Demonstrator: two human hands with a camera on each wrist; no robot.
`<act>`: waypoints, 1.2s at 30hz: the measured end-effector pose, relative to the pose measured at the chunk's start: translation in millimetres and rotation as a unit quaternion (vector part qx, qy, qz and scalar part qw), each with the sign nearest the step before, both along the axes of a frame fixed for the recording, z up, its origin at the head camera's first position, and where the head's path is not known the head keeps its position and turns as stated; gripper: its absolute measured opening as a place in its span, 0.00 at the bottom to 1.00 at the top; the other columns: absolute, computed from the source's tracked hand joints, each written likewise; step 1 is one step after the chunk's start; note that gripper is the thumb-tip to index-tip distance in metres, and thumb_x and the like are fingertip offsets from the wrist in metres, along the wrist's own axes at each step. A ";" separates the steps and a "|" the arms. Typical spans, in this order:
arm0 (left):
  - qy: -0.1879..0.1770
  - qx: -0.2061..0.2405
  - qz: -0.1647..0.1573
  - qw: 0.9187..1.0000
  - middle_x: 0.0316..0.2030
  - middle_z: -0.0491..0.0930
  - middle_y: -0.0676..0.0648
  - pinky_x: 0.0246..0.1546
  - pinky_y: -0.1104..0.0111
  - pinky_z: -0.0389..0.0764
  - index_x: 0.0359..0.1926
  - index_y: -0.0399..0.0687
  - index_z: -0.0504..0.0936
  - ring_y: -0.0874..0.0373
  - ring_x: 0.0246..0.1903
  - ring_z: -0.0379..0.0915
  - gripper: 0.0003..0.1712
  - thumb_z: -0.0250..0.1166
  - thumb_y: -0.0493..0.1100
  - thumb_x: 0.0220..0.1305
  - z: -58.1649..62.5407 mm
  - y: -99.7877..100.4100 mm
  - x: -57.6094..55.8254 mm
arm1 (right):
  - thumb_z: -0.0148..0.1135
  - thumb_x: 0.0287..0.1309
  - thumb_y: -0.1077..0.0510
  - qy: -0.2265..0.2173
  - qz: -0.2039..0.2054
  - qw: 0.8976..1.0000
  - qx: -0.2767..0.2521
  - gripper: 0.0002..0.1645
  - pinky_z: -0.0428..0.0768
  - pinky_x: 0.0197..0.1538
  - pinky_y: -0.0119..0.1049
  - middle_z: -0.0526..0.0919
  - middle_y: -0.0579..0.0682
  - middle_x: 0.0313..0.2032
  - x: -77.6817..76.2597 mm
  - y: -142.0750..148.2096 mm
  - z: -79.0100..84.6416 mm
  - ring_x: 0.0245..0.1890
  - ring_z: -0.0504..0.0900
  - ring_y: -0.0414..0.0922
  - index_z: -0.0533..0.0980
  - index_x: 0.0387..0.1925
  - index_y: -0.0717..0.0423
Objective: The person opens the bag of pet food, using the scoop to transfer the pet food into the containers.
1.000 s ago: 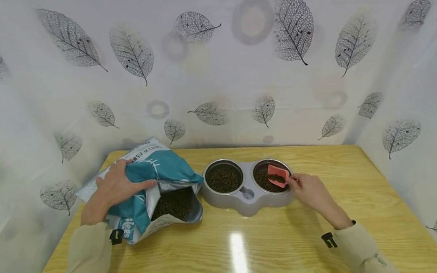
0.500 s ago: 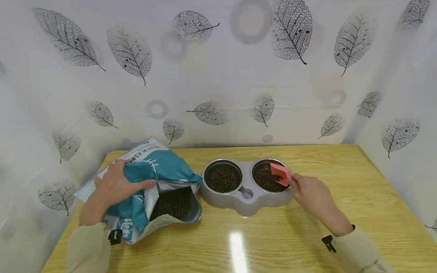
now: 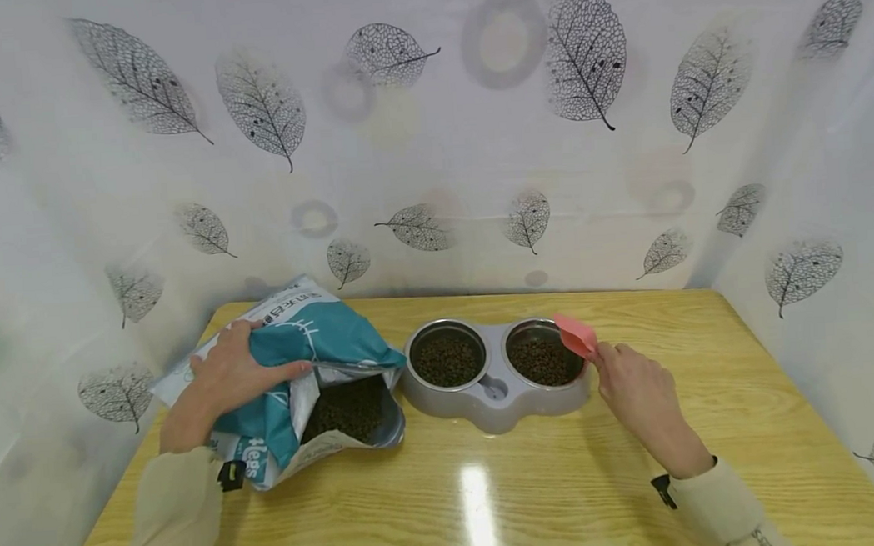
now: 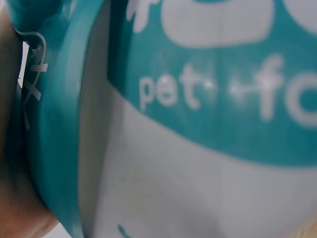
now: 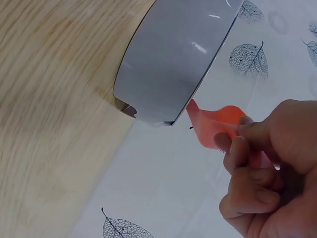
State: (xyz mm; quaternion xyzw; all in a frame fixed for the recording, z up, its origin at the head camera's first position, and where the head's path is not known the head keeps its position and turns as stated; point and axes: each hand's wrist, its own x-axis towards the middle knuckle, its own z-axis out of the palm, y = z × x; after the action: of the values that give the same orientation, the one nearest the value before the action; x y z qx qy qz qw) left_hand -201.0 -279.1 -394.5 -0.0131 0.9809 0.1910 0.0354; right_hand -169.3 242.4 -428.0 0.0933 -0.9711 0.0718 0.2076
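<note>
My left hand [image 3: 229, 386] holds the teal and white pet food bag [image 3: 343, 333], thumb laid along its gaping mouth. Brown kibble [image 3: 346, 412] shows inside. In the left wrist view the bag's printed side [image 4: 198, 124] fills most of the picture. My right hand [image 3: 640, 394] pinches the handle of a small pink scoop [image 3: 576, 335], tipped up at the right rim of the double bowl's right-hand dish [image 3: 540, 358]. That dish has kibble in it, as does the left-hand dish [image 3: 445, 356]. The right wrist view has the scoop [image 5: 213, 129] close beside the bowl stand's edge.
The grey bowl stand [image 3: 497, 420] rests on a wood-grain table [image 3: 392, 518], its left end against the bag's mouth. Behind and at both sides hangs a pale leaf-patterned sheet [image 3: 444, 139].
The scoop, earlier low in the right dish with kibble on it, has tipped and risen to that dish's right rim. My right hand moved slightly right; the left hand and bag stayed put.
</note>
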 end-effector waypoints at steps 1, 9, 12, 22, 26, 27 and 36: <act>0.000 0.000 0.000 1.000 0.67 0.54 0.27 0.49 0.27 0.48 0.72 0.38 0.50 0.30 0.63 0.53 0.71 0.58 0.84 0.39 0.0 0.2 0.2 | 0.58 0.62 0.57 0.010 0.002 1.000 -0.005 0.13 0.54 0.13 0.33 0.65 0.49 0.13 -0.3 0.2 -0.3 0.11 0.59 0.42 0.71 0.23 0.59; 0.000 0.000 -0.001 1.000 0.67 0.53 0.27 0.50 0.27 0.48 0.72 0.39 0.50 0.30 0.63 0.52 0.71 0.58 0.83 0.40 -0.2 0.7 0.7 | 0.58 0.62 0.60 0.013 -0.002 0.999 -0.052 0.12 0.54 0.15 0.31 0.66 0.47 0.13 -0.2 8.3 2.2 0.12 0.58 0.40 0.73 0.23 0.59; 0.000 0.000 -0.002 1.000 0.67 0.53 0.27 0.49 0.27 0.48 0.72 0.39 0.50 0.30 0.63 0.52 0.71 0.58 0.83 0.40 -0.2 0.9 0.6 | 0.59 0.61 0.60 0.021 -0.005 0.998 -0.059 0.13 0.55 0.16 0.32 0.67 0.47 0.12 1.6 14.2 4.1 0.12 0.58 0.41 0.73 0.22 0.58; 0.001 0.005 -0.004 1.000 0.66 0.54 0.27 0.49 0.27 0.48 0.72 0.39 0.50 0.30 0.63 0.53 0.69 0.59 0.82 0.42 0.8 1.1 1.4 | 0.61 0.60 0.56 0.005 -0.038 0.999 -0.035 0.11 0.51 0.14 0.31 0.62 0.48 0.11 10.3 39.0 1.4 0.11 0.55 0.41 0.81 0.28 0.60; -0.001 0.006 -0.004 1.000 0.66 0.54 0.28 0.50 0.26 0.47 0.72 0.39 0.50 0.30 0.63 0.53 0.70 0.58 0.83 0.41 -0.2 0.1 1.6 | 0.59 0.60 0.55 -0.028 -0.047 0.998 -0.023 0.13 0.51 0.12 0.29 0.59 0.46 0.09 14.7 46.9 -3.0 0.10 0.54 0.39 0.83 0.31 0.61; -0.001 0.007 -0.004 1.000 0.67 0.54 0.28 0.50 0.26 0.47 0.72 0.39 0.50 0.30 0.63 0.53 0.70 0.58 0.83 0.41 -0.4 -0.1 1.6 | 0.59 0.60 0.55 -0.042 -0.051 0.998 -0.021 0.13 0.51 0.12 0.29 0.59 0.46 0.09 15.7 48.5 -3.9 0.10 0.54 0.39 0.83 0.30 0.61; -0.001 0.004 -0.003 1.000 0.67 0.54 0.28 0.50 0.27 0.48 0.72 0.39 0.49 0.30 0.63 0.53 0.71 0.57 0.84 0.40 -0.7 -1.1 0.0 | 0.52 0.64 0.51 -0.172 -0.093 0.980 -0.033 0.20 0.56 0.13 0.31 0.61 0.46 0.12 20.2 55.4 -11.9 0.11 0.60 0.42 0.69 0.16 0.52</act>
State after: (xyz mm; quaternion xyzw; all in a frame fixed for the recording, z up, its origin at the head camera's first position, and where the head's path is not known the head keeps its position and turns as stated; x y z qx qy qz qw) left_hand -201.1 -280.2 -395.2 -0.0106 0.9802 0.1944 0.0367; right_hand -149.0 297.8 -439.9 -0.0178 -0.9938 0.0993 0.0464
